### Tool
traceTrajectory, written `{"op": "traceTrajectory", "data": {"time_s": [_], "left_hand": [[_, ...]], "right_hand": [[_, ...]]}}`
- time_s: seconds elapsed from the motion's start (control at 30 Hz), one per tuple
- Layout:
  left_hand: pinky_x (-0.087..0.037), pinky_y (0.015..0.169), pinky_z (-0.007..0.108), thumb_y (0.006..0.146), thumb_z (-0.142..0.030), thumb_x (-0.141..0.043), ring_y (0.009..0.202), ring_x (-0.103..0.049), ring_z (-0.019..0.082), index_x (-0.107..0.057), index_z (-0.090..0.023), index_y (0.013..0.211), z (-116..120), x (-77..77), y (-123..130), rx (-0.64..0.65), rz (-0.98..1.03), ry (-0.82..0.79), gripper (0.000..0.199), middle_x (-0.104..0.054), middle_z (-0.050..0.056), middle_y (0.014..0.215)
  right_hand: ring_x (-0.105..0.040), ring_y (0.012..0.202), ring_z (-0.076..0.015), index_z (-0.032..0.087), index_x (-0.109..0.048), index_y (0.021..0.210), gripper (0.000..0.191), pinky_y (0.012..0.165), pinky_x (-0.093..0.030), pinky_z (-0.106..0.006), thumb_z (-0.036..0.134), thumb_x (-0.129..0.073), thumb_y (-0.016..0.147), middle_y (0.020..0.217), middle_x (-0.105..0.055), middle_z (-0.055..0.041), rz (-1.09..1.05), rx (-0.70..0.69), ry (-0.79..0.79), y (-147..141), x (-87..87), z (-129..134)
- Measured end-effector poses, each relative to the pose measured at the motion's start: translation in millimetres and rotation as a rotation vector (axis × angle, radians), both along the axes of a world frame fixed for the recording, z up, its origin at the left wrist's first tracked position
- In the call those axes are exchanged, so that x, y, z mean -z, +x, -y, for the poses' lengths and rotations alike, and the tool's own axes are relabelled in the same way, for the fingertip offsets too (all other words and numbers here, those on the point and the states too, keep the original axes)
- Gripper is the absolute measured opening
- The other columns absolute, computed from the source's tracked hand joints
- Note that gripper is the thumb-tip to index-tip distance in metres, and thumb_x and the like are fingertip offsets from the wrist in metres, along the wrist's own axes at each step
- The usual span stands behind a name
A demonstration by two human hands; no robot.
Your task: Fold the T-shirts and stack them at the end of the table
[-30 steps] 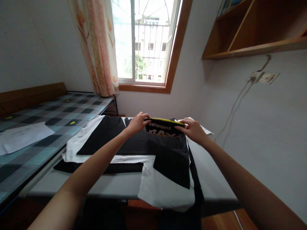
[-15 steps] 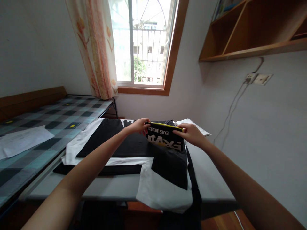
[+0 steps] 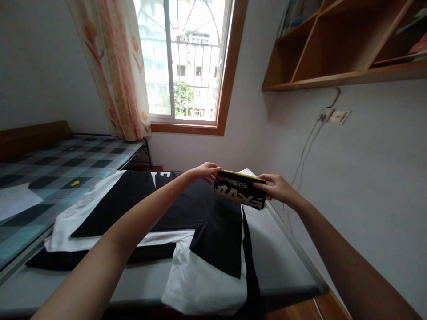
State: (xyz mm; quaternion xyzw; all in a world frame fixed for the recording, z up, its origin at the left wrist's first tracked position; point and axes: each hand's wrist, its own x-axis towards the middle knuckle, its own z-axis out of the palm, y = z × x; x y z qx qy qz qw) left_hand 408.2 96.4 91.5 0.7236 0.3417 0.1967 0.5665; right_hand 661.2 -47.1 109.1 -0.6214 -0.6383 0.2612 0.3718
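A flat black piece with white lettering and a yellow top edge is stretched between my two hands above the garment. I cannot tell whether it is folded cloth or a pouch. My left hand pinches its left upper corner, while my right hand grips the right end, thumb and fingers closed. Below lies a black-and-white T-shirt, spread flat, with its white sleeve hanging at the near edge. Another black garment shows from underneath the shirt.
The garments lie on a light grey table. To the left is a bed with a checked cover and a sheet of paper. A wooden shelf hangs on the right wall above a socket with cables. A curtained window is ahead.
My hands have raised the lettered piece slightly clear of the shirt and moved it right over the table. The camera view has swung right, so the room appears shifted left.
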Motion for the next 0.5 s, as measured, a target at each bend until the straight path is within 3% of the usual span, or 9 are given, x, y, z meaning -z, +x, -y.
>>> {"op": "traceTrajectory", "data": {"time_s": [0.17, 0.3, 0.5], "left_hand": [[-0.053, 0.071, 0.027, 0.090, -0.048, -0.056, 0.090, -0.067, 0.019, -0.058, -0.016, 0.101, -9.3, -7.0, 50.3, -0.103, 0.069, 0.062, 0.034, -0.072, 0.010, 0.098], [-0.052, 0.072, 0.027, 0.094, -0.042, -0.050, 0.098, -0.064, 0.020, -0.057, -0.016, 0.107, -17.9, -6.8, 90.0, -0.194, 0.101, 0.137, 0.030, -0.069, 0.010, 0.105], [-0.051, 0.075, 0.028, 0.093, -0.031, -0.051, 0.087, -0.064, 0.017, -0.059, -0.014, 0.108, -47.8, 9.7, 143.2, -0.308, 0.185, 0.217, 0.025, -0.069, 0.009, 0.094]], "right_hand": [[-0.051, 0.036, -0.0096, 0.015, -0.066, 0.092, 0.037, 0.031, -0.039, -0.020, 0.043, -0.073, 0.070, 0.056, -0.060, 0.0012, -0.086, 0.131, 0.036, 27.1, -2.5, -13.8], [-0.061, 0.043, -0.0158, 0.016, -0.063, 0.097, 0.040, 0.035, -0.050, -0.025, 0.040, -0.077, 0.068, 0.065, -0.066, -0.0025, -0.207, 0.254, 0.064, 46.4, 6.4, -31.2], [-0.066, 0.054, -0.0211, 0.018, -0.062, 0.094, 0.037, 0.050, -0.058, -0.035, 0.042, -0.073, 0.068, 0.070, -0.066, -0.0042, -0.249, 0.339, 0.174, 72.5, 26.8, -52.5]]}}
